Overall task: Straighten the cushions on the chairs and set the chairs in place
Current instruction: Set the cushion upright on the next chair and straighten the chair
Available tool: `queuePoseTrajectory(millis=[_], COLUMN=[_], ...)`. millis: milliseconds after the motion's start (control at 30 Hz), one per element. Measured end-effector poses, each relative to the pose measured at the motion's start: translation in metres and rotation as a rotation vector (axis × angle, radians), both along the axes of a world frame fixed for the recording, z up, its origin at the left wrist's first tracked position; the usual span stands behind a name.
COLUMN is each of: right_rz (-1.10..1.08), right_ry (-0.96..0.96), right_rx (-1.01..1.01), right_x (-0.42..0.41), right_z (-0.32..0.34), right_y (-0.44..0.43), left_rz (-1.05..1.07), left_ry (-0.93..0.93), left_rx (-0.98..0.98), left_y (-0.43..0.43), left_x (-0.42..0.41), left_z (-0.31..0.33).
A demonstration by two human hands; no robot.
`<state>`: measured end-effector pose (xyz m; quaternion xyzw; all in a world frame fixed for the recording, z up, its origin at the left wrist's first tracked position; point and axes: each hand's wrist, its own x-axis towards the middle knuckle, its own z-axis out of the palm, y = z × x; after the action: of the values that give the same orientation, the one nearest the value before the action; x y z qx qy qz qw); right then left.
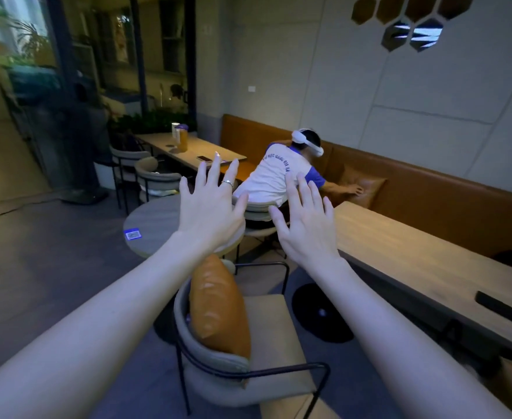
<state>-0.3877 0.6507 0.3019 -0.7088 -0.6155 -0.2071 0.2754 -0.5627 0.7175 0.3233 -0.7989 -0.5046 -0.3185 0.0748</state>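
A grey padded chair [267, 352] with a black metal frame stands below me, facing the long table. An orange leather cushion [218, 306] leans upright against its curved backrest. My left hand [211, 207] and my right hand [304, 225] are both stretched out in the air above the chair, fingers spread, holding nothing. A ring shows on the left hand. Another orange cushion [362, 189] lies on the bench, with another person's hand on it.
A long wooden table [415, 252] runs along the orange bench [445, 201] on the right. A round table [155, 225] stands beyond the chair. A person in a white shirt [279, 176] bends over the bench. More grey chairs [155, 176] and a second long table [194, 149] stand further back.
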Motion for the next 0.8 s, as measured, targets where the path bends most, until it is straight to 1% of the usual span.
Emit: queuePoseTrajectory(millis=[200,533,633,800], right_rz=[0.007,-0.046,-0.080,-0.146], right_ry=[0.050,0.171,0.198,0.273], right_rx=[-0.064,-0.240,-0.311,-0.410], right_x=[0.003,0.022,0.023,0.020], right_z=[-0.042,-0.131,-0.157,-0.195], right_y=[0.079,0.229,0.253,0.270], left_rz=[0.025,-0.010,-0.041,-0.113], left_ry=[0.048,0.229,0.258,0.322], left_rx=[-0.115,-0.326,-0.382,-0.488], left_y=[0.076,0.228,0.257,0.295], left_x=[0.006,0.031,0.040,0.050], left_z=[-0.042,-0.121,-0.144,-0.186])
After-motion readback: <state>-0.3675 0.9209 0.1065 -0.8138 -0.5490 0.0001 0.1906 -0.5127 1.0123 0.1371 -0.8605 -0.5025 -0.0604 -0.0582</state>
